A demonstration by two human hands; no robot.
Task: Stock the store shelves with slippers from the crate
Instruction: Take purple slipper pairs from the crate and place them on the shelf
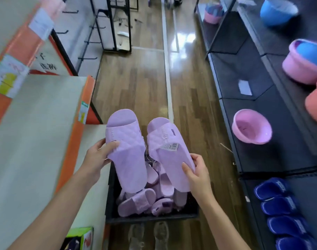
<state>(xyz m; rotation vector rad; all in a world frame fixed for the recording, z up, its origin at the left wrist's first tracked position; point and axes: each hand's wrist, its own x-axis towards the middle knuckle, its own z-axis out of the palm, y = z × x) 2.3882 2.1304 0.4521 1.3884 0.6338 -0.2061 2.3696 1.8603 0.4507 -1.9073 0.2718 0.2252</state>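
I hold two lilac slippers above a black crate on the wooden floor. My left hand grips the left slipper at its side, by the quilted strap. My right hand grips the right slipper along its sole edge; a white barcode tag sits on that strap. Both slippers point away from me, toes up. Several more lilac slippers lie jumbled inside the crate beneath them.
A cream shelf with an orange edge stands at my left. A dark shelf unit on the right holds pink, blue and orange basins, and blue slippers lower down. My shoes show below the crate.
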